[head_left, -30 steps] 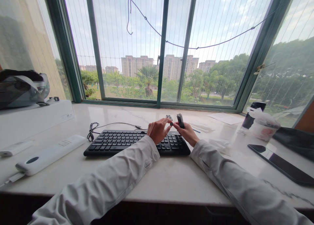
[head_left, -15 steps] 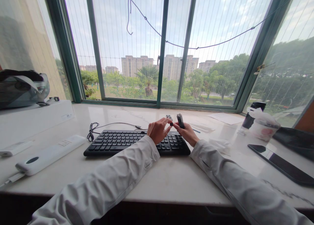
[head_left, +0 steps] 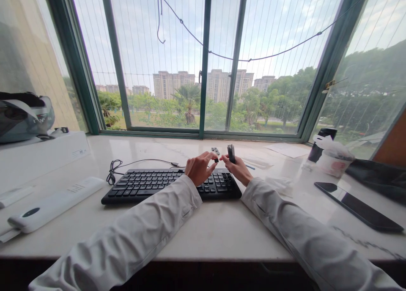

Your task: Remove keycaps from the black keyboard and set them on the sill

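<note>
Both my hands hover over the right end of a black wired keyboard (head_left: 149,184) on a pale marble sill. My left hand (head_left: 198,167) pinches a tiny black piece (head_left: 216,160) between thumb and forefinger. My right hand (head_left: 237,169) grips a small upright dark tool (head_left: 231,153), its fingers curled around it. The two hands nearly touch at the fingertips. A few small black pieces (head_left: 215,150) lie on the sill just behind the hands.
A white power bank (head_left: 53,204) and white box (head_left: 38,153) with a helmet (head_left: 22,115) sit left. At right lie a dark phone (head_left: 358,206), a lidded cup (head_left: 333,162), a black bottle (head_left: 319,145) and papers (head_left: 287,149). The keyboard's cable (head_left: 127,166) coils behind it.
The hands and their small objects keep the same pose. The view has shifted slightly, so everything sits a little further left in the frame.
</note>
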The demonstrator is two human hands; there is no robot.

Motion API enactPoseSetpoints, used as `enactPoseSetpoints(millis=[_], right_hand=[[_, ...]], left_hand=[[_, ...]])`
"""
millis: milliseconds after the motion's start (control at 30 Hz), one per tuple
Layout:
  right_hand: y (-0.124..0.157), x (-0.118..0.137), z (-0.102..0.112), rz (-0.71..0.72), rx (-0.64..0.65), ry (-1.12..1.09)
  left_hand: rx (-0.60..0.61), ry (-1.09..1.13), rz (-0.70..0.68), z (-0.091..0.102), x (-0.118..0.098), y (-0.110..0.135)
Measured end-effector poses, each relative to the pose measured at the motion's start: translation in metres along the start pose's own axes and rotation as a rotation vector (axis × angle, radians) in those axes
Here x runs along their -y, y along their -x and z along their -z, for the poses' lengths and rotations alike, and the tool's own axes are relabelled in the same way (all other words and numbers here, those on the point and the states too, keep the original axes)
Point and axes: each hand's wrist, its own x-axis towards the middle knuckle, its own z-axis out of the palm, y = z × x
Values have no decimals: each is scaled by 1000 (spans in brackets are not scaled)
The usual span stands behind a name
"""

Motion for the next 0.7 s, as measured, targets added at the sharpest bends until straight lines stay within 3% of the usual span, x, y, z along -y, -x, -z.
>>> enactPoseSetpoints(millis=[367, 700], right_hand=[[-10, -1, 18, -43, -121, -273], [-15, -7, 20, -51, -205, -307]], left_hand=[[40, -91, 67, -2, 8, -2], [76, -169, 108, 1, 26, -19]])
